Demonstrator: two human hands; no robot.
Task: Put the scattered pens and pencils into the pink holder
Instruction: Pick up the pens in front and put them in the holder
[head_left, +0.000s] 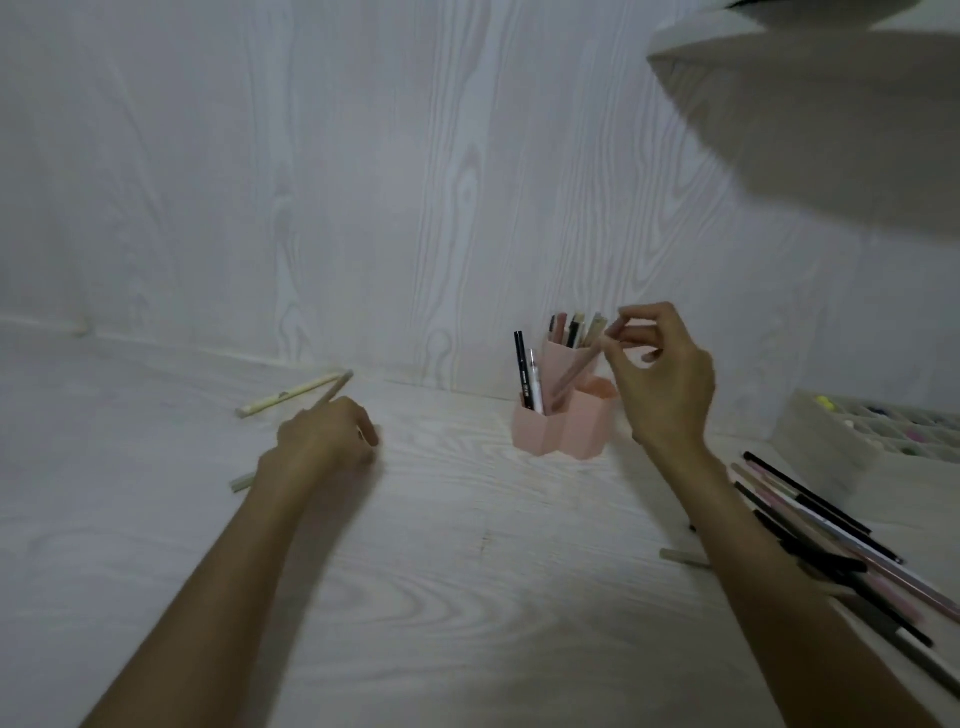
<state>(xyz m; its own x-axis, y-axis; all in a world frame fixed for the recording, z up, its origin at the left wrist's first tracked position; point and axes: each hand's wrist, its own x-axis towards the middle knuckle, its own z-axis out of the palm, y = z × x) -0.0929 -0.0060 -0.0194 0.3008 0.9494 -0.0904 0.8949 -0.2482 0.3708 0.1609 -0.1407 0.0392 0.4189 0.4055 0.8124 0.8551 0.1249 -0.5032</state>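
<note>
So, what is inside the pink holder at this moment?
The pink holder has several compartments. The front left one holds a black pen and a white pen; the tall rear one holds several more. The right hand is lowering a pink pencil in. Their lower ends are hidden.

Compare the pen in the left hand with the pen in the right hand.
The left hand holds its pale beige pen low over the table, far from the pink holder. The right hand pinches the top of its pinkish pen, whose lower end already sits in the holder. The beige pen points up and away; the pinkish pen slants down into a compartment. Both are slim, pale and gripped near one end.
</note>
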